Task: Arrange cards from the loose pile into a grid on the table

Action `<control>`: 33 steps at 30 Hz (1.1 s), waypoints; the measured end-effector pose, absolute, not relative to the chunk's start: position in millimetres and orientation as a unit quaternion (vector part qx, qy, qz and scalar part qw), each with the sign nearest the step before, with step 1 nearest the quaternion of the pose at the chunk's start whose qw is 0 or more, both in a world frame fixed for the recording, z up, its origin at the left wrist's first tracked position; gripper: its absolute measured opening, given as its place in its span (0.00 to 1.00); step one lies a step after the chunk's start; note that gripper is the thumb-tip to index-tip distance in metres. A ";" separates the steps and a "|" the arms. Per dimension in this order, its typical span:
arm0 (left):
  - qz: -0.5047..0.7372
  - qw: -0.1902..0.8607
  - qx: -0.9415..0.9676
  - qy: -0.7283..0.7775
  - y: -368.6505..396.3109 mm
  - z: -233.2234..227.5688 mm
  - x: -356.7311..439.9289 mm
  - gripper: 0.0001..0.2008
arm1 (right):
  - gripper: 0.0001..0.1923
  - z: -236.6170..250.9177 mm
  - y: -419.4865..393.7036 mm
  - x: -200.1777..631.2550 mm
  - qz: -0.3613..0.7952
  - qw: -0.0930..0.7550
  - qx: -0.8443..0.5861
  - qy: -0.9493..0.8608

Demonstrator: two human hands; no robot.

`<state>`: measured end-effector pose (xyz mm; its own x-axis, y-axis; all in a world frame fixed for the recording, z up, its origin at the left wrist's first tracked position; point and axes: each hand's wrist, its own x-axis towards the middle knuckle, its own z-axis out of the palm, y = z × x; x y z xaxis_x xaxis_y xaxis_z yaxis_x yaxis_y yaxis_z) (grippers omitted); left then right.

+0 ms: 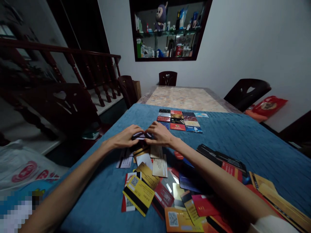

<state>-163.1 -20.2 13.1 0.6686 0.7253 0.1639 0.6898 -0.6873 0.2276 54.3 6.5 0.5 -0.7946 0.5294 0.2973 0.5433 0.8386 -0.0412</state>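
My left hand (125, 137) and my right hand (160, 135) meet above the near middle of the table. Pinched between their fingers is a card (140, 135) with dark and pale bands; whether it is one card or several together I cannot tell. Beyond my right hand, plastic cards lie in close rows, among them a red card (178, 127) and a blue-and-white card (193, 129). Below my hands spreads a loose, overlapping pile, with a yellow card (142, 193) bearing a QR code, a cream card (159, 166) and an orange card (182, 220). My right forearm covers part of the pile.
A blue cloth (233, 129) covers the near table, with a stone-patterned top (187, 95) past it. Dark wooden chairs (168, 78) stand around. Black cards (222, 157) lie at the right, a red bag (269, 105) beyond. A white plastic bag (26, 168) is at the left.
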 end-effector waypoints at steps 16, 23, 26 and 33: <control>0.234 0.101 0.908 0.332 -1.5 -4.1 -89.7 0.14 | 0.12 -7.3 -21.4 149.1 0.051 0.244 -0.379 -0.891; 0.254 0.154 0.900 0.319 12.1 -6.2 -67.6 0.24 | 0.13 -21.3 -23.0 167.0 -0.020 0.281 -0.428 -0.859; 0.281 0.167 0.891 0.314 19.2 -12.0 -62.9 0.25 | 0.17 -23.8 -21.1 172.9 -0.044 0.293 -0.433 -0.851; 0.306 0.171 0.885 0.306 19.3 -27.9 -60.8 0.23 | 0.21 -33.5 -21.0 175.2 -0.111 0.239 -0.433 -0.862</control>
<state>-60.8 19.3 -27.9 0.6262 0.6462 0.4363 0.4370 -0.7543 0.4900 175.2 -21.0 -33.5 -0.5097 0.6939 0.5086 0.8002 0.5995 -0.0161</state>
